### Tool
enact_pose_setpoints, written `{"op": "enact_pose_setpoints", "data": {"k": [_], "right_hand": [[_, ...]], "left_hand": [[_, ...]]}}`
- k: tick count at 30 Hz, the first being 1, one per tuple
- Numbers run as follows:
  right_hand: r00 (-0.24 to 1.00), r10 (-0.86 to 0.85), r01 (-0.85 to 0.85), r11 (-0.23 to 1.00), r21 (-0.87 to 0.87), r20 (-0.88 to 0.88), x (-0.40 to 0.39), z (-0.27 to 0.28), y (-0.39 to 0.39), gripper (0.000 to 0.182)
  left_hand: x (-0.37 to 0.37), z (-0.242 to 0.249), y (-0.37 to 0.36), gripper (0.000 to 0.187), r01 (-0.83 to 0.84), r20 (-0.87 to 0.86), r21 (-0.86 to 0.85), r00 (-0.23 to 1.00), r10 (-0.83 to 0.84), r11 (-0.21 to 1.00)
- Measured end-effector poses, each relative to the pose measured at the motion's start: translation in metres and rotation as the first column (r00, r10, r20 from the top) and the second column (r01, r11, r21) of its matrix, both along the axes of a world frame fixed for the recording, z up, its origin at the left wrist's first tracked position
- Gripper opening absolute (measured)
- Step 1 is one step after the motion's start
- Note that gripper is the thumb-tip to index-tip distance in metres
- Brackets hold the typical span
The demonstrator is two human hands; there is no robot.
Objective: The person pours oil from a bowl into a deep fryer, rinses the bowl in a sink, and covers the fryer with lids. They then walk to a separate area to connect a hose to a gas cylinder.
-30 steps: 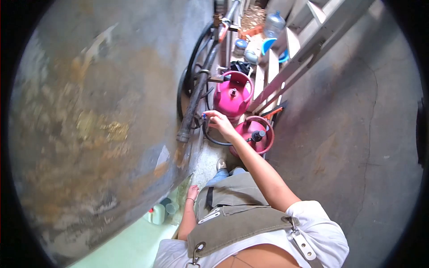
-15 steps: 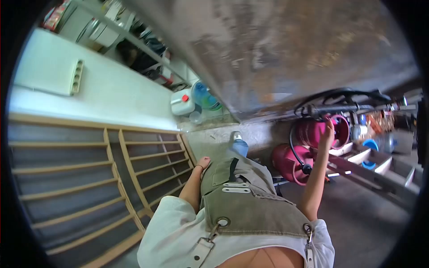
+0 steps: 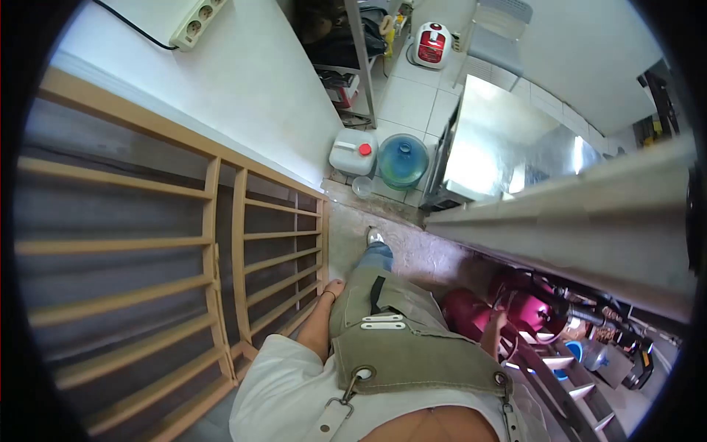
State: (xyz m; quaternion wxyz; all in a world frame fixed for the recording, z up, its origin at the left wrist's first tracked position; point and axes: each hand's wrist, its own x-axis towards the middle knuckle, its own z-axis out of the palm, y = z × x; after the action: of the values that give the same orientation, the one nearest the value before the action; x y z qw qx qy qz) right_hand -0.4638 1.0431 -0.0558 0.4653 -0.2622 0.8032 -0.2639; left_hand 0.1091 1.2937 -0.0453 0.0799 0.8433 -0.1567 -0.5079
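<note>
My left hand (image 3: 335, 288), with a dark band at the wrist, hangs beside the olive apron (image 3: 420, 353). Close by it is the wooden slatted frame (image 3: 224, 221); the fingers point down, mostly hidden behind the back of the hand. On the other side, my right hand (image 3: 498, 320) is low, overlapping the pink-red gas cylinders in this view. One gas cylinder (image 3: 464, 313) lies to its left and a second gas cylinder (image 3: 524, 308), with a black hose, to its right. The right fingers are too small and dim to read.
Ahead, a white jerrycan (image 3: 352, 152) with a red cap and a blue water jug (image 3: 403, 162) stand by the doorway. Beyond are a metal-topped unit (image 3: 501, 140), a red-and-white appliance (image 3: 431, 46) and a grey chair (image 3: 501, 33). A ladder (image 3: 567, 390) lies at lower right.
My view has swung up toward the tiled room. My right hand has come down and back from the top of the gas cylinder. My left hand stays at my side.
</note>
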Motion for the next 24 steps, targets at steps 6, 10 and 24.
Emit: {"op": "enact_pose_setpoints", "data": {"k": [6,10,24], "right_hand": [[0.430,0.871,-0.882,0.462,0.095,-0.237,0.291,0.020,-0.004,0.021],[0.169,0.986,-0.986,0.169,-0.010,-0.008,0.433,0.015,-0.045,0.023],[-0.722,0.683,-0.665,-0.640,0.386,-0.110,0.678,-0.330,-0.112,0.040]], "left_hand": [[0.043,0.034,-0.061,0.052,0.073,-0.238,0.030,0.969,-0.064,0.997],[-0.003,-0.025,-0.055,0.093,0.217,-0.365,0.071,0.914,-0.177,0.974],[0.010,-0.064,-0.166,0.081,0.027,0.234,0.317,0.967,-0.105,0.948]]}}
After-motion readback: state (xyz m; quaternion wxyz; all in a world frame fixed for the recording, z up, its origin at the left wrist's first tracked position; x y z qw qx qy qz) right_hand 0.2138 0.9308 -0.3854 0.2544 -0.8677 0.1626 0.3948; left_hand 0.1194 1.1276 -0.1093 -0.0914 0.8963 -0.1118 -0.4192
